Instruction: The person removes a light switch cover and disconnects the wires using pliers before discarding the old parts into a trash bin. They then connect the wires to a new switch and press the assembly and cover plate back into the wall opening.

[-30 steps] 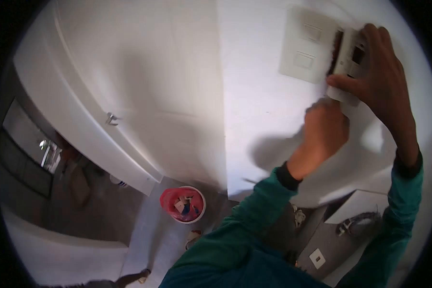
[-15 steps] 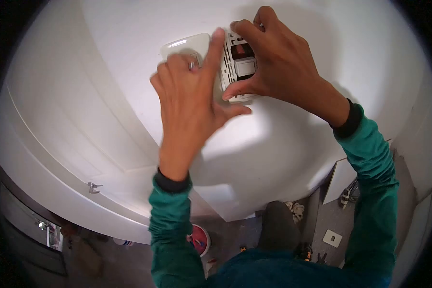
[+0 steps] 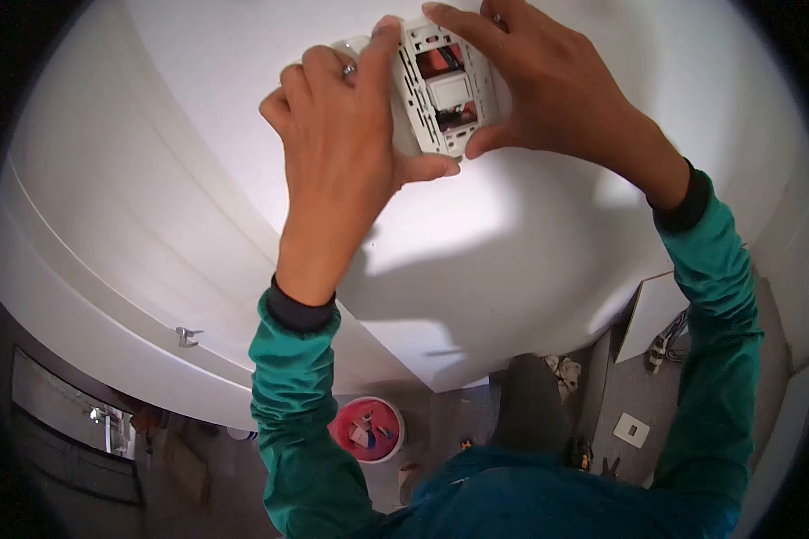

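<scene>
High on the white wall, a white light switch mounting frame (image 3: 412,94) stands slightly tilted, with a switch module (image 3: 448,90) in its middle and red and dark openings above and below it. My left hand (image 3: 337,135) holds its left side, index finger along the upper edge and thumb at the lower corner. My right hand (image 3: 566,99) spans its right side, index fingertip at the top and thumb at the bottom right. Behind my left fingers, a glossy white switch plate (image 3: 357,42) shows only in part.
A white door with a metal handle (image 3: 187,337) is at left. Below stands a bucket (image 3: 403,433) with a red inside and small items. At lower right are a leaning board (image 3: 643,314), a coiled cable (image 3: 667,346), a cover plate (image 3: 632,430) and dark pliers (image 3: 610,467).
My left thumb has come in to the frame's lower corner. My right thumb has shifted from its lower left to its lower right. The view has moved slightly, showing more of the bucket.
</scene>
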A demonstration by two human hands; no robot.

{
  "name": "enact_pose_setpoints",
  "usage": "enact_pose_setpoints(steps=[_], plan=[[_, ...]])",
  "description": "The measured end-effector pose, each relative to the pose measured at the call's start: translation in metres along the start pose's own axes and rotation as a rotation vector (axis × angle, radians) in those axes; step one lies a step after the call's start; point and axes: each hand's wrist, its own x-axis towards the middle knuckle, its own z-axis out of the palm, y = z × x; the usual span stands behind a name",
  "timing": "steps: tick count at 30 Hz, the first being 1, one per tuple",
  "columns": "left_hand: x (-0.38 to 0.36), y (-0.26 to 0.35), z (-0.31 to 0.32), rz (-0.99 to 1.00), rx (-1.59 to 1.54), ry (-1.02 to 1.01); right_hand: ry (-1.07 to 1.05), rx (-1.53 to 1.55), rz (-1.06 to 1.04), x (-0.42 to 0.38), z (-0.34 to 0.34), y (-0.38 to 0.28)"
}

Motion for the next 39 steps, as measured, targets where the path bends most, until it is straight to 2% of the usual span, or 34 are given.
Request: enact_pose_setpoints(steps=[3, 8, 13, 17, 19, 22, 28, 29, 31, 35, 39], plan=[[0.009, 0.007, -0.017, -0.066, 0.045, -0.231, -0.001, -0.033, 0.01, 0.0, 0.004, 0.002], [0.011, 0.004, -0.014, -0.021, 0.021, -0.171, 0.075, -0.068, -0.046, -0.002, 0.013, 0.003], [0.01, 0.005, -0.005, 0.002, 0.197, -0.123, 0.157, -0.14, -0.077, -0.007, 0.018, 0.005], [0.01, 0.012, -0.008, 0.004, 0.238, -0.112, 0.134, -0.14, -0.06, -0.008, 0.02, 0.003], [0.014, 0.017, -0.014, -0.069, 0.234, -0.208, 0.172, -0.164, -0.083, -0.009, 0.023, 0.004], [0.015, 0.013, -0.017, -0.031, 0.184, -0.237, 0.169, -0.147, -0.061, -0.01, 0.023, 0.004], [0.007, 0.009, -0.006, 0.073, 0.311, -0.088, 0.189, -0.159, -0.11, -0.011, 0.023, 0.003], [0.008, 0.008, -0.009, 0.074, 0.31, -0.087, 0.189, -0.16, -0.109, -0.011, 0.023, 0.005], [0.012, 0.006, -0.014, -0.014, 0.263, -0.234, 0.108, -0.12, -0.071, -0.008, 0.025, 0.009], [0.01, 0.005, -0.014, 0.004, 0.263, -0.179, 0.17, -0.095, -0.06, -0.014, 0.021, 0.007], [0.012, 0.006, -0.015, 0.031, 0.231, -0.19, 0.123, -0.076, -0.039, -0.014, 0.022, 0.008]])
